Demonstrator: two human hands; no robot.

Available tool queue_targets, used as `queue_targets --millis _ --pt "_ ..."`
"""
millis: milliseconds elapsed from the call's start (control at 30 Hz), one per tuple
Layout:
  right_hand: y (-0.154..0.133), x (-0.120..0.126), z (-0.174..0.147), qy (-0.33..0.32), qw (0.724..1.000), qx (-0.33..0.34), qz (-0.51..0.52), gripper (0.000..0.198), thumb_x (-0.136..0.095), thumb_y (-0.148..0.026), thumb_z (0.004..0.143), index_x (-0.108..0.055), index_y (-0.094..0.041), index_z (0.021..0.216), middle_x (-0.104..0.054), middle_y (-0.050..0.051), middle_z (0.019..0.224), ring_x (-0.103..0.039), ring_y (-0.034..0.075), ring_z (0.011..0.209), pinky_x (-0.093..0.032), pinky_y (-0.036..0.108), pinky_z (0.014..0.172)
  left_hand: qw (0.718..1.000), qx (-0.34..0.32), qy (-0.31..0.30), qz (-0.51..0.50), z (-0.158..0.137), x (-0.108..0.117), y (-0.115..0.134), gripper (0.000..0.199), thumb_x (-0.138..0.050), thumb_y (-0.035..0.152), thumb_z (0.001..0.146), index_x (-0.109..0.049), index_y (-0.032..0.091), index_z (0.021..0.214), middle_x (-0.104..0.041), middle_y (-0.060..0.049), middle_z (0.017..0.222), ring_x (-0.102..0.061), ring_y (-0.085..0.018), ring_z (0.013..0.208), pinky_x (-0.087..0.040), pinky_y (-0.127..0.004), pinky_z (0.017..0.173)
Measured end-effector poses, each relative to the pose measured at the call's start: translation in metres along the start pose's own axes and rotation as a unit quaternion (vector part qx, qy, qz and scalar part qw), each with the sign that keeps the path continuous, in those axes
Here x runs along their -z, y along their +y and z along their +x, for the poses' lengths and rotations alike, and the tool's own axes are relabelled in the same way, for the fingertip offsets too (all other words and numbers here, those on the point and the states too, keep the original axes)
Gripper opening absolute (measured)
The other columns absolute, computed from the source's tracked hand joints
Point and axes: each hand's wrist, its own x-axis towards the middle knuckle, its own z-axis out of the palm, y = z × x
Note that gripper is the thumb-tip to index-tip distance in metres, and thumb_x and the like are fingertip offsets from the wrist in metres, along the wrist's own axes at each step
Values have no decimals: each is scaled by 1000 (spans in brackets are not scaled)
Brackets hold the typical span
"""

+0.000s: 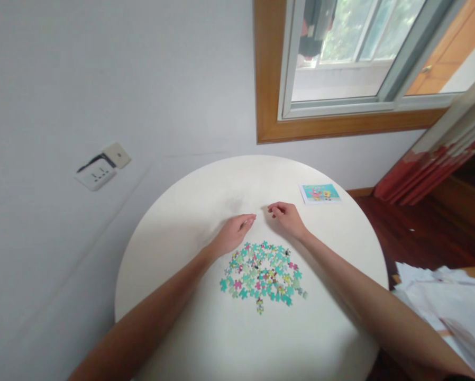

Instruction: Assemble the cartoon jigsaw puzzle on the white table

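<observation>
Loose jigsaw puzzle pieces (261, 272), mostly teal with pink, yellow and pale green ones, lie in a spread heap on the round white table (166, 248). Beyond the heap's far left side my left hand (234, 233) rests near the tabletop, fingers loosely bent and a gap showing by the thumb. Opposite it, past the far right side of the heap, my right hand (287, 218) is half curled with its fingertips apart. The two hands face each other without touching. I see nothing in either one.
A small picture card (321, 194) with cartoon figures on teal lies at the table's far right. White papers (439, 296) are stacked beyond the right edge. A wall socket (96, 173) is at left; a wood-framed window (340, 119) and a curtain (431, 159) stand beyond.
</observation>
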Motion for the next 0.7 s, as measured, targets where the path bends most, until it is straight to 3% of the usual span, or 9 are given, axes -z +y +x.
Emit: queue_targets --millis 267,533,700 --pt "-2 -5 -18 -16 998 14 -56 27 -49 -27 86 -72 -15 88 -74 8 85 -63 17 72 -47 30 72 999 18 11 -45 -2 4 -6 33 -42 31 98 -70 17 107 -73 -6 111 -66 -20 106 -50 -36 98" --pt "0 -3 -22 -46 993 34 -102 26 -49 -28 87 -73 -18 91 -72 7 84 -59 18 70 -44 32 69 991 15 -85 105 -24 35 5 28 -52 26 94 -69 18 114 -71 -8 115 -65 -23 107 -48 -38 99" --pt "-3 0 -23 -49 993 34 -99 26 -49 -28 87 -73 -18 90 -72 8 83 -58 18 69 -44 33 68 986 12 -101 134 -30 45 8 27 -55 24 92 -69 21 115 -71 -6 117 -64 -22 109 -46 -38 101"
